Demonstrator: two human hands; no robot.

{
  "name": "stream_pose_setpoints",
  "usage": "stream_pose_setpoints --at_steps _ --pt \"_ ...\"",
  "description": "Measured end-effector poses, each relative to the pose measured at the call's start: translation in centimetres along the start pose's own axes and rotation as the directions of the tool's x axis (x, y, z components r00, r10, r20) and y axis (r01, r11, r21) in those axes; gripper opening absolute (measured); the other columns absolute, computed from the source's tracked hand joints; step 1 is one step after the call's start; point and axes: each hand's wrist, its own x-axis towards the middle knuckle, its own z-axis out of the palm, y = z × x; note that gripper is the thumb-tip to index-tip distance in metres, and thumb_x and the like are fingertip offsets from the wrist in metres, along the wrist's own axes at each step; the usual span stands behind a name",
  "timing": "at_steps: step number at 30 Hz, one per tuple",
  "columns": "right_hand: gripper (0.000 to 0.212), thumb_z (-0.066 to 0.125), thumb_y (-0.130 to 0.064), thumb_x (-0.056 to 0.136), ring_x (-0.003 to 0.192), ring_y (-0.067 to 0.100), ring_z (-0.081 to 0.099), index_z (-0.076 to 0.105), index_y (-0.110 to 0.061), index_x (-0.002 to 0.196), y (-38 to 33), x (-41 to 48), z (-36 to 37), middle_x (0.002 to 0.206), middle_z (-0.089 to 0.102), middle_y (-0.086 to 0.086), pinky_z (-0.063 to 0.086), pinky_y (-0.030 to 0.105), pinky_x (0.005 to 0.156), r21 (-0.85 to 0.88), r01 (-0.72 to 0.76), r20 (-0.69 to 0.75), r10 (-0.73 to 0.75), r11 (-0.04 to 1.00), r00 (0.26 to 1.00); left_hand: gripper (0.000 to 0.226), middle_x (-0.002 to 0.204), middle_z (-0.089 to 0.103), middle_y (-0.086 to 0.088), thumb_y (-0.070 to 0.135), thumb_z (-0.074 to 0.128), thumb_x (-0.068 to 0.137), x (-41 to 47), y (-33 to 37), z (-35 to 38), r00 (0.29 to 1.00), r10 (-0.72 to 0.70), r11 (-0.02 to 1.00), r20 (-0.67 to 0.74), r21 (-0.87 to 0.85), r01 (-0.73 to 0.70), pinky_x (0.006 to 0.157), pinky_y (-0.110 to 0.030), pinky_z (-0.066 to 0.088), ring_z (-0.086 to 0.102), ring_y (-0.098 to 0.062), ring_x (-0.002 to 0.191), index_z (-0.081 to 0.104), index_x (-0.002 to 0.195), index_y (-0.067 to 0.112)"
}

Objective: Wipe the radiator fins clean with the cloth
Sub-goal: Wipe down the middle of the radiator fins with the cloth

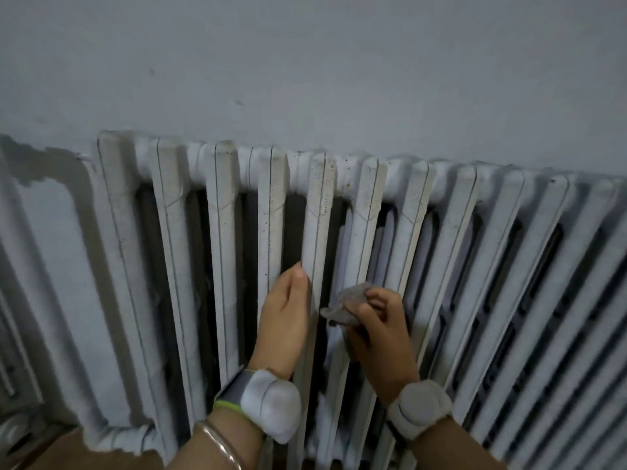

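Radiator spans the lower frame under a bare wall. The fins run top to bottom and fan slightly toward frame right.

Right hand, centre right: fingers are curled and pinch a small bunched grey cloth. The cloth sticks out up and left of the fingertips, over the dark gap just right of the speckled fin. Motion blur hides whether it touches metal.

Left hand, centre: it is laid against the speckled fin with the thumb straight up along its edge. The other fingers are out of sight, so I cannot tell whether they hook round the fin.

Key relation: the cloth is already at the right fingertips, and the fin's long axis runs up and away from them. The right hand is the working hand. The left is nearer the fin to its left and looks to be steadying.

Likely next move: a stroke along the axis, not across it.

Room: the fin faces are free above both hands up to the top rail, where dark specks are thickest. Below, the wrists crowd the fins. Many fins are free toward frame right. The gaps between fins are narrow, a tight fit for fingers with the cloth.
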Motion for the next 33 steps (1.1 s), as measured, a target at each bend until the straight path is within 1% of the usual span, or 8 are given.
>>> stream_pose_setpoints --at_steps 2,5,9,13,16,19,26,33 --pt "0.02 0.057 -0.004 0.092 0.088 0.011 0.065 0.053 -0.019 0.105 -0.1 -0.3 -0.3 0.097 0.064 0.002 0.05 0.02 0.074 0.014 -0.008 0.031 0.007 1.0 0.999 0.022 0.119 0.055 0.018 0.039 0.036 0.099 0.0 0.0 -0.1 1.0 0.009 1.0 -0.007 0.002 -0.009 0.105 -0.023 0.034 0.049 0.003 0.113 0.052 0.113 0.045" --pt "0.018 0.062 -0.009 0.089 0.092 0.003 0.056 0.058 -0.016 0.105 0.2 -0.7 -0.7 0.107 0.054 -0.01 0.043 0.011 0.08 0.007 0.022 0.083 -0.022 1.0 0.996 0.039 0.135 0.049 0.012 0.037 0.036 0.099 -0.3 0.6 -0.3 0.999 0.035 0.999 -0.024 0.025 -0.034 0.104 -0.017 0.03 0.043 -0.001 0.122 0.045 0.136 0.029" --pt "0.022 0.067 -0.008 0.085 0.098 -0.012 0.049 0.065 -0.017 0.105 -0.9 0.5 -3.7 0.107 0.05 -0.007 0.036 0.003 0.091 0.042 0.058 0.017 -0.059 0.997 0.998 0.039 0.133 0.049 0.017 0.03 0.042 0.098 -1.1 1.5 -0.5 0.988 0.14 0.99 -0.073 0.001 -0.14 0.084 0.003 0.033 0.045 0.008 0.115 0.046 0.137 0.027" --pt "0.025 0.069 -0.001 0.082 0.102 -0.006 0.044 0.066 -0.003 0.106 -2.6 3.3 -6.1 0.11 0.054 0.009 0.032 0.003 0.095 -0.016 0.109 -0.337 -0.108 0.994 0.935 0.033 0.125 0.059 0.013 0.022 0.046 0.097 -2.1 2.2 -0.2 0.962 0.258 0.958 -0.09 -0.106 -0.266 0.092 -0.011 0.043 0.053 0.005 0.116 0.053 0.129 0.024" --pt "0.025 0.067 -0.004 0.084 0.109 0.007 0.048 0.066 -0.004 0.11 -2.3 5.2 -7.1 0.115 0.054 0.014 0.039 0.015 0.099 -0.015 0.131 -0.464 -0.122 0.991 0.877 0.033 0.124 0.061 0.011 0.018 0.044 0.097 -2.5 2.3 1.0 0.964 0.265 0.956 0.005 -0.13 -0.262 0.089 -0.005 0.041 0.054 0.006 0.114 0.055 0.129 0.018" --pt "0.026 0.064 -0.007 0.088 0.115 0.02 0.05 0.064 -0.006 0.115 -1.8 6.8 -8.1 0.121 0.052 0.012 0.042 0.027 0.1 0.023 0.119 -0.515 -0.09 0.993 0.853 0.036 0.131 0.055 0.015 0.022 0.043 0.098 -2.0 1.5 2.5 0.972 0.226 0.973 0.066 -0.067 -0.222 0.096 -0.006 0.038 0.047 0.011 0.119 0.051 0.133 0.023" --pt "0.03 0.062 -0.007 0.089 0.119 0.022 0.049 0.063 -0.01 0.119 -0.8 9.2 -7.8 0.126 0.055 0.01 0.038 0.029 0.104 -0.032 0.119 -0.544 -0.117 0.992 0.831 0.047 0.142 0.041 0.016 0.028 0.043 0.099 -0.7 0.6 4.5 0.984 0.111 0.993 0.141 -0.041 -0.107 0.098 -0.001 0.031 0.037 0.009 0.126 0.034 0.145 0.025" --pt "0.027 0.063 -0.006 0.088 0.119 0.024 0.05 0.063 -0.004 0.115 0.3 8.0 -6.8 0.126 0.05 0.015 0.044 0.038 0.101 0.006 0.14 -0.49 -0.119 0.99 0.863 0.044 0.12 0.046 0.024 0.023 0.044 0.099 -0.1 0.2 5.2 0.989 0.08 0.995 0.126 -0.074 -0.071 0.081 0.008 0.033 0.041 0.032 0.095 0.036 0.142 0.024"
